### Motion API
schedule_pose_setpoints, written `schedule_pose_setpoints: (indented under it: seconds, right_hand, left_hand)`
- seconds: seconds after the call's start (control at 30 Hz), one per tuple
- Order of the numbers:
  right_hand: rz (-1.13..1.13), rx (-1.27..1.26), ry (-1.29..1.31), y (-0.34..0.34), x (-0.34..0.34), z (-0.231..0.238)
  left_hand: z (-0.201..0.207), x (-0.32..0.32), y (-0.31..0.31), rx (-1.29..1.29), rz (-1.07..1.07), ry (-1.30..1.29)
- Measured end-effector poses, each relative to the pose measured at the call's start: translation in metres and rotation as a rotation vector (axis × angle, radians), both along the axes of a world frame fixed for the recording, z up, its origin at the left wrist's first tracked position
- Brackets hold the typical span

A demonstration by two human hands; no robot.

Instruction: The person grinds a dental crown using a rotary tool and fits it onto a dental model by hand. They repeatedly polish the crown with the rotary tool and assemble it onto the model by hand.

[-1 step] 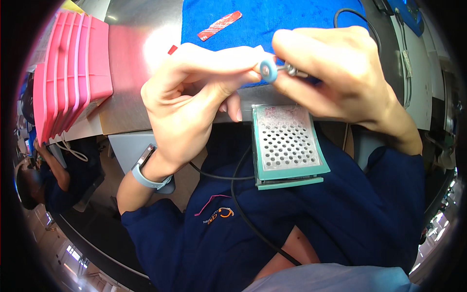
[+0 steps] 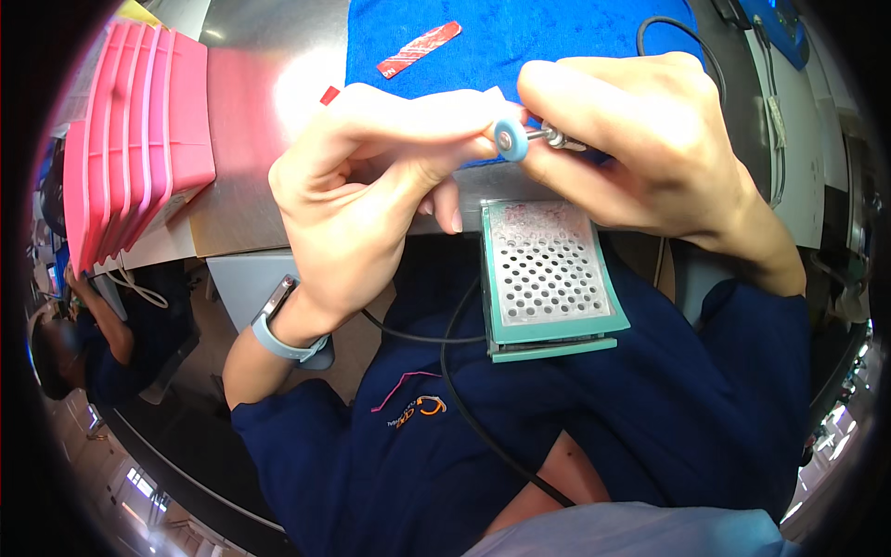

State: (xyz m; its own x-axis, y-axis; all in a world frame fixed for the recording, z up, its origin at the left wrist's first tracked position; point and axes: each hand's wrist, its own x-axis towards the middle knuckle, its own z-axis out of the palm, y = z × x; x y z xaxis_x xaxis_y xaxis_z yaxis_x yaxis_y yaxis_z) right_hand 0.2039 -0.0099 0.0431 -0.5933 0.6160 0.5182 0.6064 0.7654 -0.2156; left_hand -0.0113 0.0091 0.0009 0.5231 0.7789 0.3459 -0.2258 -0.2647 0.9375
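Observation:
My right hand grips a rotary handpiece, whose metal nose shows between thumb and fingers. On its thin shaft sits a small pale blue polishing wheel, its face turned toward my left hand. The fingers of my left hand are pinched together close beside the wheel. Whatever they hold is too small or too hidden to make out. Below both hands, a green-framed box with a perforated metal top juts out from the bench edge over my lap.
A blue towel covers the far part of the metal bench. On it lies a red strip; a small red scrap is nearby. Pink ribbed trays stand at left. A black cable crosses my lap. Another person sits at far left.
The blue wheel has shifted very slightly down, and a little more of its shaft shows. My hands are otherwise almost still.

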Motion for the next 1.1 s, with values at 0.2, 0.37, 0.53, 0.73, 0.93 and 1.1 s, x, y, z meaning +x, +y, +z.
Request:
schedule_pose_setpoints:
  seconds: [0.2, 0.37, 0.53, 0.73, 0.93, 1.1]
  right_hand:
    - [-0.010, -0.067, 0.001, 0.001, -0.002, 0.004]
    - [0.001, -0.069, -0.012, 0.001, -0.001, 0.005]
    - [-0.022, -0.061, -0.026, 0.001, 0.000, 0.007]
    - [0.017, -0.101, 0.037, 0.000, 0.001, 0.001]
    - [-0.040, -0.125, -0.128, 0.000, 0.000, 0.012]
    - [-0.018, -0.111, -0.012, -0.001, -0.001, 0.007]
  left_hand:
    - [-0.002, 0.001, -0.001, -0.021, 0.012, -0.037]
    - [-0.002, 0.000, -0.001, -0.019, 0.022, -0.011]
    - [-0.001, -0.001, -0.001, 0.004, 0.016, -0.010]
    - [-0.001, -0.002, 0.000, 0.001, 0.003, 0.002]
    - [0.000, -0.001, 0.000, 0.000, 0.009, 0.000]
    - [-0.002, 0.001, -0.003, -0.029, 0.015, -0.029]
